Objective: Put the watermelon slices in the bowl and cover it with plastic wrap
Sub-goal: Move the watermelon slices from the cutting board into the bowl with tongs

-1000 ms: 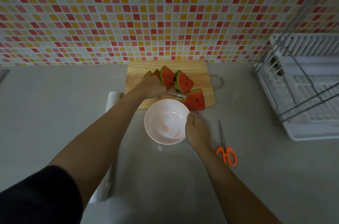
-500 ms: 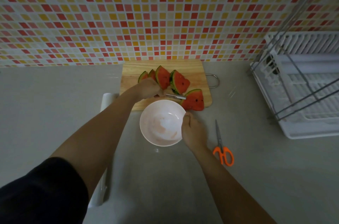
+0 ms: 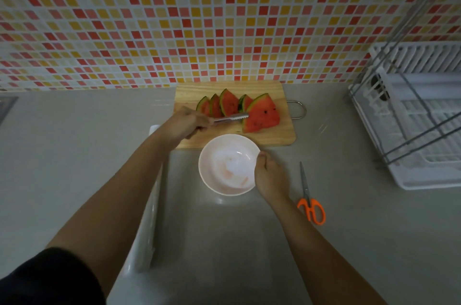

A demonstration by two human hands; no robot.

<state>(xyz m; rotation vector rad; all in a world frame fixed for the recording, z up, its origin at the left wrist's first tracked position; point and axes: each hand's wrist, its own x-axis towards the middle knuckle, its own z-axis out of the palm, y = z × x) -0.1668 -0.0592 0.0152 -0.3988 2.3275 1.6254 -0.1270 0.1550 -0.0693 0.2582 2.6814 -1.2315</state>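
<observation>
A home kitchen: mosaic-tiled backsplash (image 3: 174,17), countertop (image 3: 74,155), dish rack (image 3: 411,117).

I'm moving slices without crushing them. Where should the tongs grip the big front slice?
Pinch the front slice across its green rind edge, coming from the left: that edge faces the tongs, and rind likely bears a squeeze better than flesh.

Dim, soft focus, wide-angle bowing at edges, faint shadows
</observation>
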